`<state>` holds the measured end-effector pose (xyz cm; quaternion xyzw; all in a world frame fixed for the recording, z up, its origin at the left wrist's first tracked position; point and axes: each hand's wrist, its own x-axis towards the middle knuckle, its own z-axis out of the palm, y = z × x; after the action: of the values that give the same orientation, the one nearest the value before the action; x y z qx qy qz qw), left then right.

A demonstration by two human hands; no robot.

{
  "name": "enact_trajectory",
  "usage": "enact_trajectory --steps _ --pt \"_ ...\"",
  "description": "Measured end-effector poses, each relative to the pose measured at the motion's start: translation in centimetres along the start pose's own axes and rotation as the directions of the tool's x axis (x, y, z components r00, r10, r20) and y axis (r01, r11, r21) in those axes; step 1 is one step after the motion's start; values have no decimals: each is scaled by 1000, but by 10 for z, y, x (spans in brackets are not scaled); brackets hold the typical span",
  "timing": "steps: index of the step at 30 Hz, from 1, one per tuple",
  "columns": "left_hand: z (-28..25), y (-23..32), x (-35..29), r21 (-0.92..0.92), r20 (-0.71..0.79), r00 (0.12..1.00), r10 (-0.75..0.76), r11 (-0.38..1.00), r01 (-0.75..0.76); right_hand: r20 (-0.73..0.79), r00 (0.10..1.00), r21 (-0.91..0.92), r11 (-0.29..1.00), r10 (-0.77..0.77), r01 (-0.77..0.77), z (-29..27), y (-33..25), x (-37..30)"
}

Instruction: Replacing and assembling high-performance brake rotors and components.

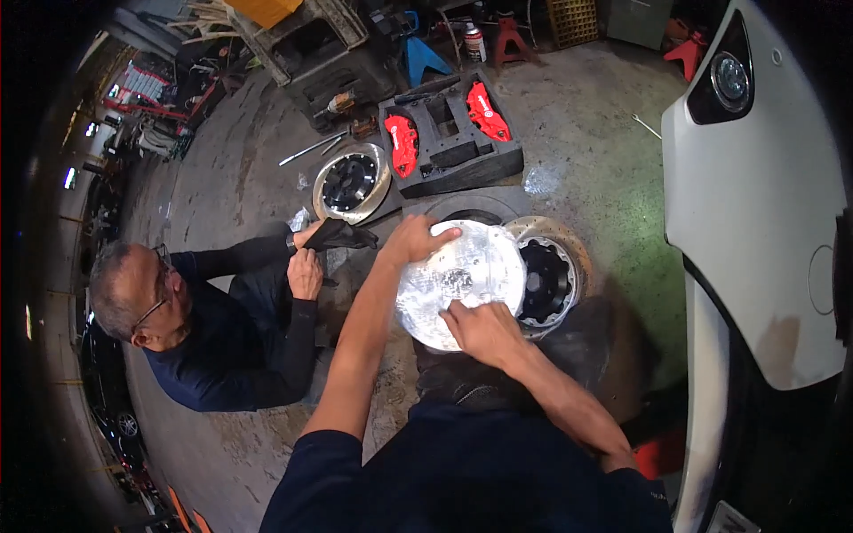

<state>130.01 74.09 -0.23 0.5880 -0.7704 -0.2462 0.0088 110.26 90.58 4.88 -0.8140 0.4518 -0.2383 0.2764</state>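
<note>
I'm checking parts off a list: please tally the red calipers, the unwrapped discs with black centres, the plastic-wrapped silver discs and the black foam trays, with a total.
Red calipers: 2
Unwrapped discs with black centres: 2
Plastic-wrapped silver disc: 1
Black foam tray: 1
Total: 6

Wrapped disc (464,282): silver-white, mottled with bright glints, speckled grey at the middle. Right brake disc (544,284): brownish tan rim, black centre. Left brake disc (349,184): pale silver rim, black centre. Left caliper (403,147) and right caliper (488,112): bright red, white lettering. Foam tray (480,171): charcoal, near black. Car (755,186), right: white bodywork. Floor (235,169): grey, blotched with darker stains, green-tinged toward the car. Far: blue jack stand (424,60), red jack stand (511,43), yellow grid-patterned crate (571,21). Co-worker's glove (342,235), left: plain black.
</note>
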Motion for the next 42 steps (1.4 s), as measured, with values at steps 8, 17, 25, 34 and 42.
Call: enact_trajectory --steps 8,17,25,34,42 --pt "-3 -14 -16 -25 6 995 99 995 -99 37 999 142 989 39 -44 -70 -11 -49" --pt "1 -13 -9 -12 -59 978 202 979 -203 336 825 231 809 455 -540 -117 -4 -95" --pt "3 -31 -7 -144 -108 994 18 989 -33 258 769 459 626 585 -631 -125 -16 -156" --pt "4 -16 -13 169 -259 953 155 979 -113 31 962 181 945 272 -273 -1 128 -20" --pt "3 61 -4 -85 -432 692 578 738 -669 -147 920 569 792 363 -221 -5 91 -6"
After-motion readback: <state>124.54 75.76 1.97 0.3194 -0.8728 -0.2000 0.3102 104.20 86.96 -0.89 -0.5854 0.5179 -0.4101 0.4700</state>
